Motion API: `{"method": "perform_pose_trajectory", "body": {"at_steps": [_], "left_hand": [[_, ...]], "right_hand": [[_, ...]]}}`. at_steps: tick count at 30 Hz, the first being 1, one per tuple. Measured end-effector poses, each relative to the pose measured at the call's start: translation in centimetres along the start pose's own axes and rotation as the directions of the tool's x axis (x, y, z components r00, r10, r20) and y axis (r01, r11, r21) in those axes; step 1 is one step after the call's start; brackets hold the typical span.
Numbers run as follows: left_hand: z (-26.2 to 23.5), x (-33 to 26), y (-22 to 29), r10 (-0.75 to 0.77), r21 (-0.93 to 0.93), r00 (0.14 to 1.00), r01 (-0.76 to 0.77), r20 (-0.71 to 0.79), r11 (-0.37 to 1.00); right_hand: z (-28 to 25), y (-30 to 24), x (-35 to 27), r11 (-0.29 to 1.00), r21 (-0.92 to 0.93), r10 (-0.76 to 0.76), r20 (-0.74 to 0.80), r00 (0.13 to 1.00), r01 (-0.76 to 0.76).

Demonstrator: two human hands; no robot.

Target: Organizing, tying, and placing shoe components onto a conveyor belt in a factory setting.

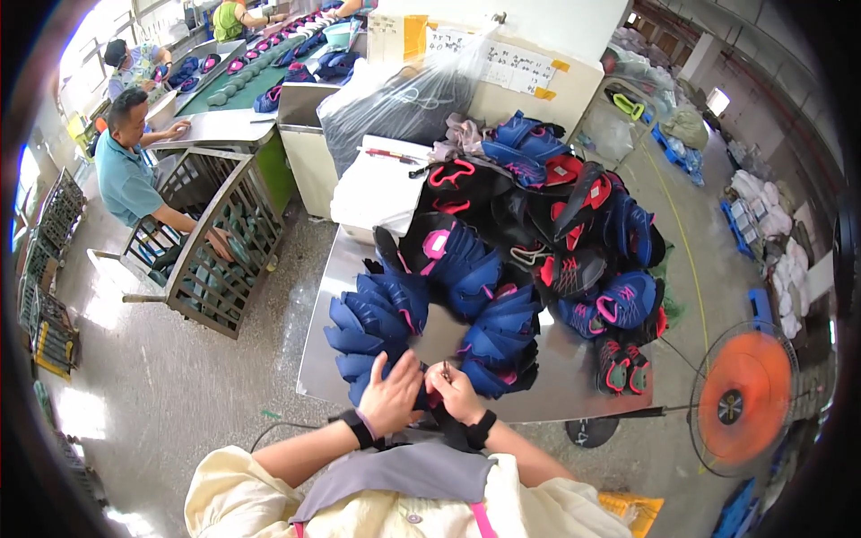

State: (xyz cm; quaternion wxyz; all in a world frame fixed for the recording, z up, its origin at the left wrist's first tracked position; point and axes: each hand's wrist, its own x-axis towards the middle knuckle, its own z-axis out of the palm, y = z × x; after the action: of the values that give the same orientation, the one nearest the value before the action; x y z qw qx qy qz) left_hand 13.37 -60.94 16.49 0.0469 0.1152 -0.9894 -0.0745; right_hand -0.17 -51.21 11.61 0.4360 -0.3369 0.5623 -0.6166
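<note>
At the near edge of the metal table, my left hand (pixel 392 394) has its fingers stretched out and thumb apart, against a dark blue shoe upper. My right hand (pixel 457 395) is closed close beside it, pinching a small, thin dark tool (pixel 447 368) whose tip points away from me; its exact kind is too small to tell. Dark material with a bit of pink lies between the hands, mostly hidden. Stacked blue shoe uppers (pixel 366 314) curve along the left, and another blue stack (pixel 500 334) stands on the right.
Black, red and blue uppers (pixel 574 197) are heaped at the back right of the metal table (pixel 574 399). Papers (pixel 381 193) and a plastic-wrapped bundle (pixel 395 108) stand behind. An orange fan (pixel 749 394) is at right. A co-worker (pixel 130 166) reaches into a slatted cart (pixel 215 242).
</note>
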Motion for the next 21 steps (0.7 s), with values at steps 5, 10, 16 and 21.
{"method": "perform_pose_trajectory", "body": {"at_steps": [5,10,16,21], "left_hand": [[2.1,-0.1,1.4,-0.318,-0.296,0.925,0.25,-0.209,0.922],[3.0,1.6,0.8,-0.32,-0.142,0.902,0.29,-0.29,0.947],[3.4,1.5,0.8,-0.259,-0.071,0.91,0.249,-0.324,0.966],[3.4,1.4,0.7,-0.24,-0.041,0.94,0.237,-0.241,0.971]], "right_hand": [[0.1,-1.3,2.0,0.775,0.554,0.35,0.025,0.936,-0.304],[0.9,-2.4,1.9,0.625,0.546,0.55,0.199,0.811,-0.558],[-2.5,-4.8,-1.3,0.553,0.536,0.61,0.261,0.748,-0.638],[-2.5,-6.6,-2.9,0.581,0.488,0.634,0.229,0.738,-0.651]]}}
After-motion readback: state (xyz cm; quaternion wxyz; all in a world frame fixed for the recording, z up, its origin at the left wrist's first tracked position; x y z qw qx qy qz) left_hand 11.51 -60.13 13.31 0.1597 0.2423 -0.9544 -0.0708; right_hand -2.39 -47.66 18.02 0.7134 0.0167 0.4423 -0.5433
